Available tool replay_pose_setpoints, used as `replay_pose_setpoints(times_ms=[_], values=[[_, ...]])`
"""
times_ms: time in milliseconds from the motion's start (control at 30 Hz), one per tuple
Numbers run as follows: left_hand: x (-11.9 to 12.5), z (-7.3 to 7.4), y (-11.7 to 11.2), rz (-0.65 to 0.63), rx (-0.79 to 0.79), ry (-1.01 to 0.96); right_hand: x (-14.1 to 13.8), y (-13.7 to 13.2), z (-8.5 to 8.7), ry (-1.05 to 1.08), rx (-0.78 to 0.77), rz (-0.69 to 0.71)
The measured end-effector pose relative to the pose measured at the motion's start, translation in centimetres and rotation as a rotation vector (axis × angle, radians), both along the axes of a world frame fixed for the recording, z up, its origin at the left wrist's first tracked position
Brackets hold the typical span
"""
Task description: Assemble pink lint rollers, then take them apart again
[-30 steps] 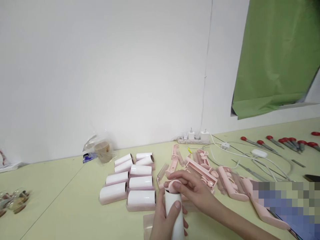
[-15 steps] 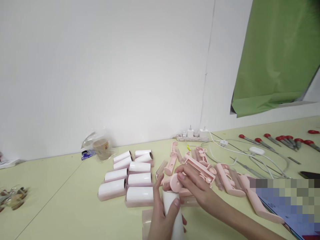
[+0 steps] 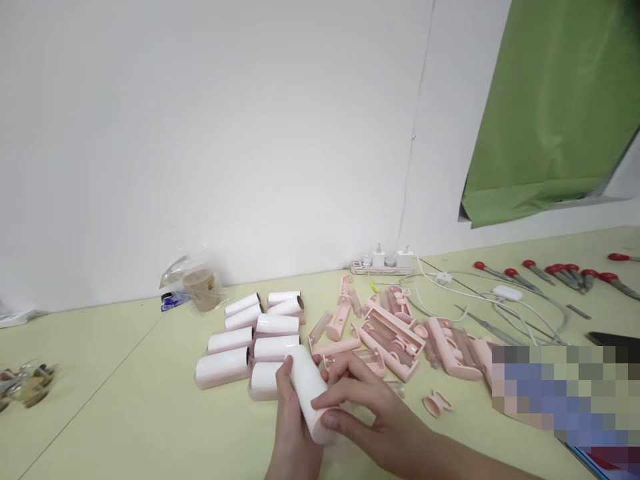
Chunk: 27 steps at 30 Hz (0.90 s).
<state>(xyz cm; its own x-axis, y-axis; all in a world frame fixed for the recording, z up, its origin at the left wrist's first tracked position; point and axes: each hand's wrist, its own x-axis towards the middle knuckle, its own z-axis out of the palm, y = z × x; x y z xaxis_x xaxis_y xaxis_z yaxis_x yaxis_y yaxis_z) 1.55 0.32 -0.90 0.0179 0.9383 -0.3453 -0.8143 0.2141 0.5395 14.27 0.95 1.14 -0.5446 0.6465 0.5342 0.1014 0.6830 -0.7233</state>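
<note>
A white lint roller roll (image 3: 303,381) is held tilted at the front of the table, its far end leaning left and its near end down to the right. My left hand (image 3: 296,427) is closed around the roll from the left and below. My right hand (image 3: 373,403) pinches the roll's near end between thumb and fingers, where a pale pink edge shows. Behind lie several pink lint roller holder parts (image 3: 395,337). Near my right wrist sits a small pink piece with a loop (image 3: 438,403). Several more white rolls (image 3: 223,367) in pinkish clear covers lie left of my hands.
A white power strip (image 3: 383,268) with chargers and cables stands against the wall. Red-handled tools (image 3: 570,273) lie at the far right. A roll of tape (image 3: 200,287) in a clear bag sits at the back left. A pixelated area (image 3: 560,393) covers the right front.
The roll has turned from nearly upright to tilted leftward. My right hand has moved from the pink disc at its top down to its near end. The small looped pink piece now shows.
</note>
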Motion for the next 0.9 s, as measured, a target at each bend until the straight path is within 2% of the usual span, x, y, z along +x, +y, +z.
replay_pose_setpoints(times_ms=[167,333,433,533,633,767,900], values=[[0.4,-0.6,0.1,-0.028,-0.016,-0.071,-0.3,-0.3,-0.9,-0.057,0.218,-0.029],[0.5,-0.1,0.0,-0.036,-0.047,-0.178,-0.5,-0.5,-1.1,-0.101,0.431,-0.126],[0.2,0.0,-0.5,-0.036,-0.079,-0.102,-0.7,-0.1,-1.8,-0.118,0.506,-0.151],[0.0,-0.3,-0.7,-0.026,-0.087,0.039,-0.6,0.6,-2.3,-0.211,0.442,-0.123],[0.3,-1.0,-0.5,-0.085,-0.041,0.14,-0.2,1.2,-2.2,-0.31,0.331,-0.05],[0.9,-1.5,-0.2,-0.06,0.047,0.212,0.1,1.2,-1.5,-0.307,0.303,-0.046],[1.1,-1.4,-0.5,-0.023,0.109,0.235,0.0,0.5,-0.2,-0.324,0.292,-0.067]])
